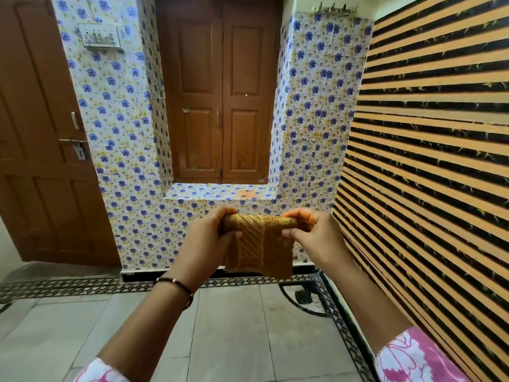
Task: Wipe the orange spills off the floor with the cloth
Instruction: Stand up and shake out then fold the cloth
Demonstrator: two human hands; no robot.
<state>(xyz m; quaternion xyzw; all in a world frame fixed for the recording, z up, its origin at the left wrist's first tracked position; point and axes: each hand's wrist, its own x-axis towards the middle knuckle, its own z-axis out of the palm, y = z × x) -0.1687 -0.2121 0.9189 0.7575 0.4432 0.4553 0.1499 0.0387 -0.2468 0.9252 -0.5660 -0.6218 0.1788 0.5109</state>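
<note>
A brown-orange towel cloth (259, 248) hangs in front of me at chest height, its top edge rolled and the rest drooping down. My left hand (209, 238) grips the cloth's left end and my right hand (311, 235) pinches its right end; orange stain shows on the right fingertips. An orange spill mark (246, 194) lies on the floral ledge below the shuttered window. The grey tiled floor (228, 326) below my arms shows no orange spot in view.
A brown shuttered window (220, 92) sits in a floral-tiled alcove ahead. A brown door (35, 133) stands at left. An orange-and-black striped wall (429, 161) runs along the right. A patterned tile border (68, 286) edges the floor.
</note>
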